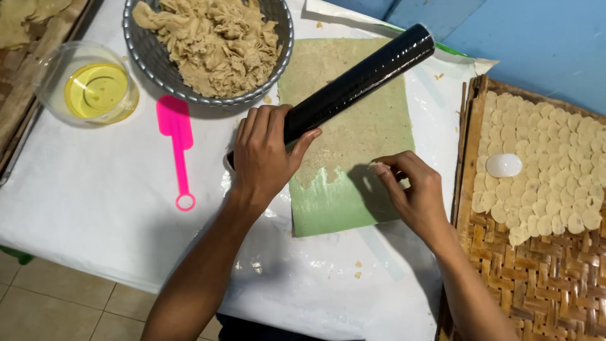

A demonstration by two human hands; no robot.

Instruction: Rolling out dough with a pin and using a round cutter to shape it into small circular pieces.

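1. Left hand (262, 155): closed over the near end of the roller (356, 82), fingers wrapped across its top; thumb lies along its right side.
2. Right hand (413, 192): fingertips (383, 169) pinched together and pressed onto the dough sheet (366, 126); whether they hold anything small, I cannot tell.
3. Roller: black, glossy, cylindrical; lies slantwise on the dough, far end up and to the right.
4. Dough sheet: thin, beige, spread over the green mat (334, 205); its ragged near edge leaves the mat's near part bare.
5. Mat: rests on white plastic sheeting (95, 208) that covers the table.
6. Bowl (142, 44): grey, at the top, heaped with dough scraps (211, 38); just beyond the mat's far left corner.
7. Cup (85, 85): clear, holding yellow liquid; left of the bowl.
8. Pink tool (177, 139): flat blade, ring handle; lies between cup and left hand.
9. Woven tray (536, 284): right of the mat; carries overlapping dough rounds (555, 164) and a white oval piece (504, 165).
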